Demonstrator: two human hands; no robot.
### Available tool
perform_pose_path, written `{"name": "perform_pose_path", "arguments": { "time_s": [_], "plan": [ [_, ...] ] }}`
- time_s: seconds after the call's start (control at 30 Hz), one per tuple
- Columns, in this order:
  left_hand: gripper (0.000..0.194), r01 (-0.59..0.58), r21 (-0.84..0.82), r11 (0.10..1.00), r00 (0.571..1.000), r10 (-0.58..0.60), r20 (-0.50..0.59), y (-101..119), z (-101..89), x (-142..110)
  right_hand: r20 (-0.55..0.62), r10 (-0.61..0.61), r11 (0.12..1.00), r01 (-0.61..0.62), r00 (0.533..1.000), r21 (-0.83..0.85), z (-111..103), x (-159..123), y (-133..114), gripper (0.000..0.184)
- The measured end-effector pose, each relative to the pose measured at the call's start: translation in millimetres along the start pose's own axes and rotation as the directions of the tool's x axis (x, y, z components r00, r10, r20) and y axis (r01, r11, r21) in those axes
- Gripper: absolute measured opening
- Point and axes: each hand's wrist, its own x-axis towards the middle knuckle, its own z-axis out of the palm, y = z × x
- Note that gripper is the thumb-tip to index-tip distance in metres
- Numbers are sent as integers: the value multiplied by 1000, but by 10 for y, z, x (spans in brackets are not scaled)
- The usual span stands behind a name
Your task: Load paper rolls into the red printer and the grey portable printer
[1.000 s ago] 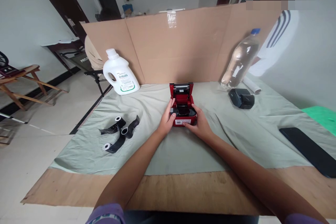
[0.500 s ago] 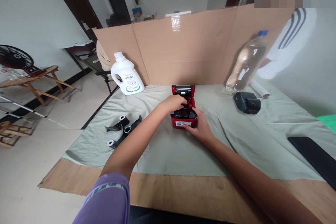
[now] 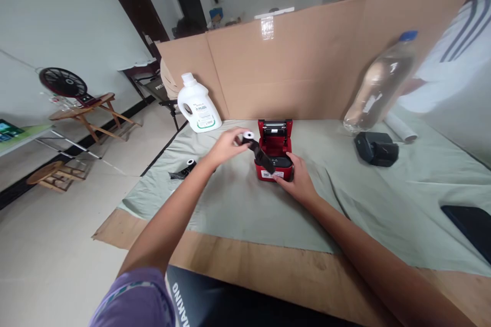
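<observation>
My left hand (image 3: 229,147) closes its fingers around one black roll (image 3: 264,158) with a white core; its loose strip hangs down in front of the printer. My right hand (image 3: 303,181) holds one red printer (image 3: 264,164) at its right front corner, thumb at the front face, remaining fingers along the side. The printer stands on the cloth-covered surface (image 3: 268,258), near the middle, with its lid (image 3: 275,126) raised.

Markings: one white label (image 3: 272,174) on the printer front carries a square code and print too small to read. One white jug (image 3: 199,107), left rear, bears a label with a green line and fine characters, not legible from here. The folding chair (image 3: 159,86) shows "PROJ". The dark fabric (image 3: 187,301) at my lap shows "MAKING".

Count on the left: one further black roll (image 3: 190,164) is visible beside my forearm; the forearm may conceal others. Count on the right: one clear bottle (image 3: 381,87) with a blue cap, one white tube (image 3: 400,127), one black device (image 3: 376,149) and one flat black object (image 3: 470,227), cut by the frame edge.
</observation>
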Motion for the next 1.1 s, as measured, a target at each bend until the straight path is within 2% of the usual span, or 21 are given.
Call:
{"name": "perform_pose_path", "arguments": {
  "time_s": [0.03,0.07,0.13,0.2,0.23,0.3,0.33,0.4,0.47,0.57,0.63,0.67,0.73,0.77,0.83,0.9,0.93,0.97,1.03,1.1],
  "plan": [
    [39,71,-10,997,994,-71,-89,-103,-169,-154,-2,2,1000,-2,1000,2,-1,1,-3,82],
    [40,160,-15,987,970,-160,-184,-222,-350,-317,-3,7,1000,-7,1000,4,-1,2,-7,82],
    [42,362,-19,932,879,-348,-326,-490,-738,-670,-3,17,1000,-17,1000,5,-1,5,-19,82],
    [41,560,-34,828,730,-513,-453,-764,-1114,-1056,-4,14,1000,-14,1000,3,0,7,-28,81],
    [40,630,-20,777,658,-547,-518,-888,-1277,-1256,-7,9,1000,-9,1000,0,0,8,-31,81],
    [36,782,-11,623,475,-608,-636,-1092,-1513,-1654,-16,-1,1000,1,1000,-5,3,10,-30,81],
    [34,832,3,554,419,-625,-658,-1169,-1578,-1841,-20,-7,1000,7,1000,-8,5,11,-28,81],
    [30,877,14,480,367,-651,-664,-1284,-1609,-2163,-23,-11,1000,10,1000,-10,10,11,-19,83],
    [29,902,33,431,350,-684,-640,-1365,-1547,-2398,-17,-1,1000,1,1000,0,15,8,-12,85],
    [32,930,78,358,332,-733,-593,-1430,-1407,-2577,-5,24,1000,-24,1000,17,21,2,-7,86],
    [48,939,118,325,331,-747,-577,-1398,-1336,-2598,-6,22,1000,-21,1000,13,25,1,-6,86],
    [63,935,151,320,344,-722,-600,-1352,-1312,-2586,-14,15,1000,-15,1000,8,28,1,-6,86],
    [96,904,256,343,420,-593,-687,-1207,-1281,-2519,-29,2,1000,-2,1000,0,35,3,-2,86],
    [103,874,314,371,473,-496,-728,-1120,-1272,-2463,-32,-4,1000,4,999,-2,39,3,1,86],
    [91,785,428,448,597,-365,-714,-953,-1259,-2300,-29,-8,1000,8,1000,-2,44,3,8,86],
    [67,689,501,524,720,-411,-559,-831,-1239,-2069,-23,-6,1000,6,1000,5,45,2,13,86],
    [57,656,518,548,754,-481,-446,-791,-1220,-1933,-21,-7,1000,7,1000,9,43,3,13,86],
    [53,644,525,556,757,-558,-339,-764,-1195,-1791,-20,-7,1000,7,1000,12,41,5,10,87],
    [57,664,528,529,701,-686,-195,-737,-1126,-1509,-20,-8,1000,8,1000,11,35,11,2,86],
    [64,681,533,503,650,-750,-123,-732,-1061,-1267,-19,-10,1000,10,1000,7,32,13,-5,86]
  ]
}}
